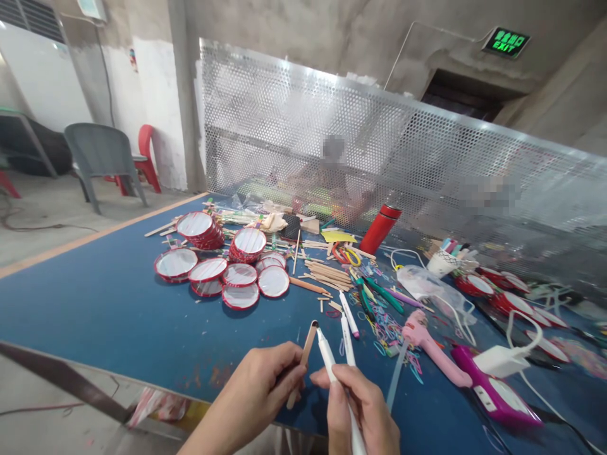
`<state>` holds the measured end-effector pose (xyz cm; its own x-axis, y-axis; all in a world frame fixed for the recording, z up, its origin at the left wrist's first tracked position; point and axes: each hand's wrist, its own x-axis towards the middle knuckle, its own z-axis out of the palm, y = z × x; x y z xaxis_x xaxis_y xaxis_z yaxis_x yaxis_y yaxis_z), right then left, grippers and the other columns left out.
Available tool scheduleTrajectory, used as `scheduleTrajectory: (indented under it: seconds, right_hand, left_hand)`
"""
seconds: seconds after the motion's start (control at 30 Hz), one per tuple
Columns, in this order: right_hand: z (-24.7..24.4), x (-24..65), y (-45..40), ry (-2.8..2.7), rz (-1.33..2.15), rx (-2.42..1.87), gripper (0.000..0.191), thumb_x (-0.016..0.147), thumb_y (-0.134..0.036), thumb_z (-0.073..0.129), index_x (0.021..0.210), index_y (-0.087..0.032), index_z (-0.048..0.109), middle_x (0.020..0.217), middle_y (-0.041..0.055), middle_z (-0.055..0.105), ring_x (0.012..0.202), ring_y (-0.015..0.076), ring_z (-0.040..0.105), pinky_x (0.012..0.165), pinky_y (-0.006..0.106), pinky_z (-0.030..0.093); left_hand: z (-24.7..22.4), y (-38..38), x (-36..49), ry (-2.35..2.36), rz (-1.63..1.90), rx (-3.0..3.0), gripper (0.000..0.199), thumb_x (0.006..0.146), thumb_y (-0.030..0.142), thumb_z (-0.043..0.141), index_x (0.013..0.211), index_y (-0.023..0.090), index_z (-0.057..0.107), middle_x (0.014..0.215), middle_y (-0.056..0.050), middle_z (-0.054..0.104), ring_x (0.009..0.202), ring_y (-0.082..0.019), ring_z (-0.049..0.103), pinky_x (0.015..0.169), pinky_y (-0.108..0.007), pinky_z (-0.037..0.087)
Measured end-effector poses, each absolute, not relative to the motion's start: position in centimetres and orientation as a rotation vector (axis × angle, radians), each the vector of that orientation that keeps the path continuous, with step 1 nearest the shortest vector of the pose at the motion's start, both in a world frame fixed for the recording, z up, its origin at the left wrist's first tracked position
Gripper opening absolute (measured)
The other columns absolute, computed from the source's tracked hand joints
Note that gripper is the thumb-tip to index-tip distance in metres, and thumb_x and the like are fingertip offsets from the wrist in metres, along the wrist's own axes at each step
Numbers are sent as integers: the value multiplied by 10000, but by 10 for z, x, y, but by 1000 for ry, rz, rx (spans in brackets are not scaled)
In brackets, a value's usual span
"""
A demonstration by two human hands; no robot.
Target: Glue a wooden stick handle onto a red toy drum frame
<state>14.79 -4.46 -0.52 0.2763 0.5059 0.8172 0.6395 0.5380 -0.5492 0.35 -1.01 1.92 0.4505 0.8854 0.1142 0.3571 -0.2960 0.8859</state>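
Observation:
My left hand (270, 382) pinches a wooden craft stick (308, 344) near the front edge of the table, its top end pointing up and away. That rounded end carries a dark mark. In my right hand (358, 404) is a white marker pen (327, 354), gripped like a pencil. Its tip touches or nearly touches the marked end of the stick; which one I cannot tell. Two more white markers lie just beyond, one with a pink end (348, 313). Close by on the right rests a pink glue gun (436, 347).
Round red-rimmed discs (239, 297) lie in stacks at the left. Craft sticks (327, 275), green-handled pliers (384, 294) and scattered paper clips (386, 325) fill the middle. A red bottle (379, 230) stands near the perforated metal screen (294, 120). A purple power strip (502, 395) sits at right.

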Motion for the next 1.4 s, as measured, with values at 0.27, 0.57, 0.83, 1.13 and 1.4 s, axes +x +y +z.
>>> scheduleTrajectory:
  seconds: [0.27, 0.57, 0.83, 1.13, 1.4]
  right_hand:
    - [-5, 149, -46, -1387, -108, -1102, 91, 906, -236, 583, 935, -209, 664, 724, -3, 715, 629, 118, 684, 684, 213, 535]
    - [-5, 149, -45, -1377, -109, -1097, 104, 920, -265, 574, 923, -207, 660, 711, 3, 719, 626, 122, 684, 672, 217, 535]
    - [-7, 148, -45, -1352, -91, -1067, 92, 898, -218, 580, 934, -214, 664, 728, -7, 713, 645, 117, 683, 687, 214, 532]
    - [-4, 149, -45, -1358, -100, -1091, 100, 910, -249, 563, 928, -212, 654, 715, -10, 711, 628, 120, 688, 674, 215, 537]
    - [-5, 149, -46, -1376, -77, -1081, 96, 913, -234, 557, 930, -210, 648, 724, -5, 713, 636, 118, 680, 677, 218, 531]
  left_hand:
    - [19, -9, 4, 1053, 781, 1866, 262, 965, 295, 438, 770, 187, 576, 654, 25, 651, 617, -106, 588, 605, -171, 384]
    - [17, -9, 4, 1069, 774, 1876, 261, 962, 294, 434, 778, 186, 585, 664, 20, 665, 620, -109, 597, 606, -176, 390]
    - [20, -9, 3, 1085, 757, 1881, 251, 961, 280, 443, 790, 187, 601, 668, 23, 672, 636, -112, 607, 616, -178, 394]
    - [19, -10, 3, 1073, 767, 1877, 256, 967, 288, 440, 785, 189, 590, 665, 27, 667, 623, -107, 593, 612, -174, 387]
    - [19, -9, 4, 1095, 766, 1893, 254, 966, 292, 443, 783, 195, 590, 667, 32, 655, 632, -112, 588, 617, -181, 382]
